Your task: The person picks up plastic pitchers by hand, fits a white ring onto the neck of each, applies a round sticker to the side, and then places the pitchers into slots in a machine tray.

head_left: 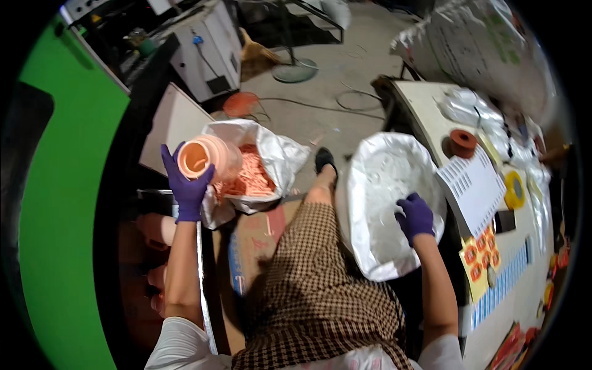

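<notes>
Your purple-gloved left hand (190,196) grips a peach-coloured plastic bottle (226,158), its open mouth tilted toward you, beside the white sack (285,150) of orange plastic scraps (254,175). Your purple-gloved right hand (415,219), fingers curled, is over the white-lined tub (356,203) of clear plastic pieces (387,179); whether it grasps one cannot be told.

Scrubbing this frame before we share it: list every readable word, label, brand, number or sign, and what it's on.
Nothing quotable; print-like marks only:
White sheet: dark rows, too small.
Yellow sticker sheet: orange-red stickers, too small.
Big pale sack: green and dark marks, blurred.
Cardboard box: red and blue marks, blurred.
Peach jar in left hand: none visible.
</notes>
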A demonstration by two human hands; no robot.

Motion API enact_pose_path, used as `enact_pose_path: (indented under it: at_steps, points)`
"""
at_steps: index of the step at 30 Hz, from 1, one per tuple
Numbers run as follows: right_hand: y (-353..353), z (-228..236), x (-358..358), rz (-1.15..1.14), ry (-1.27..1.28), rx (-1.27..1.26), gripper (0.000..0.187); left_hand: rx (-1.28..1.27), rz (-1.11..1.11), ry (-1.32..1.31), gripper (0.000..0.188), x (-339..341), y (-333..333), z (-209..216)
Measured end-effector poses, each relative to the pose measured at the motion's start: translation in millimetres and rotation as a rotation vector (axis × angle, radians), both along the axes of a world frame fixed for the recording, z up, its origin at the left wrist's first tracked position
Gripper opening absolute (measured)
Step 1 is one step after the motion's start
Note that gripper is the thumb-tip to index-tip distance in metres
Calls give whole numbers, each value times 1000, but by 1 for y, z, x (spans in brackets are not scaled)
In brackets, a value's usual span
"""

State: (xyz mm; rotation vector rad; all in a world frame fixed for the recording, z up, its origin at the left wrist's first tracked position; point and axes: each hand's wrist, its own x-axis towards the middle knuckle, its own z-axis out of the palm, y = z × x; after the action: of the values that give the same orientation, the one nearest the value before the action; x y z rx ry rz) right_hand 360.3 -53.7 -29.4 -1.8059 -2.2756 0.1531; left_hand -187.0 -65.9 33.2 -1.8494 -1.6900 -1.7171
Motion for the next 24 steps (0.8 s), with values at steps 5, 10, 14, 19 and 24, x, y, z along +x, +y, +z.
enact_pose_path:
  at_steps: [5, 10, 14, 19, 24]
  points:
    - [-4, -20, 0, -54, -2, -183, 26, -18, 6, -15, 121, -7, 4, 17]
    - [-6, -3, -6, -117, 70, -25, 13, 67, -60, -1, 119, 9, -16, 20]
    - [-14, 17, 12, -165, 271, 193, 15, -68, -116, 155, 104, 55, -43, 24]
    - [-24, 20, 7, -217, 236, 23, 15, -365, -246, 304, 71, 119, -107, 8]
    - [-27, 27, 34, -243, 312, -252, 20, -415, -316, 236, 86, 139, -131, -26]
